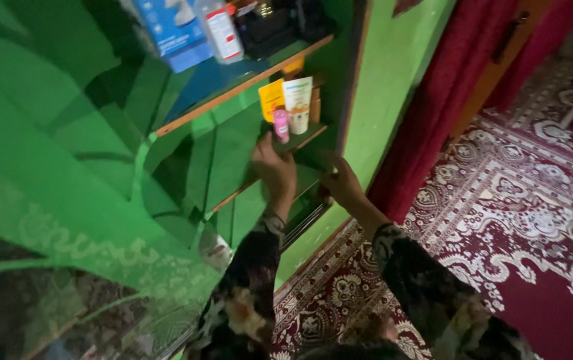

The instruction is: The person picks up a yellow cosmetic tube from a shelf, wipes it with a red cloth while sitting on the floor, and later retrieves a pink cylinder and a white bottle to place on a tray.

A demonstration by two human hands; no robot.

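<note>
The left hand [274, 172] reaches up to the middle shelf [310, 135] of a green wall cabinet. Its fingertips touch the base of a small pink bottle [281, 125], which stands upright at the front edge of that shelf. The grip looks narrow, fingers gathered around the bottle's lower part; whether it is fully closed on the bottle cannot be told.

At 1 o'clock from the pink bottle stands a white tube [298, 103], cap down, and at 11 o'clock a yellow tube [271, 99]. Both are just beside the bottle, so clearance is small.

The right hand [342, 181] sits at 4 o'clock from the left hand, low at the cabinet's edge. Its grip is turned away; its state cannot be told.

Judged procedure: hold the bottle low and square, then draw it straight toward the body, not sideways, so the tubes are not knocked. Keep it upright until it clears the shelf lip.

The upper shelf [246, 81] carries a blue box [170, 30] and a white bottle [221, 30] at 11 o'clock. A green curtain [53, 153] hangs at 9 o'clock; a red patterned carpet [513, 220] lies at 4 o'clock.
</note>
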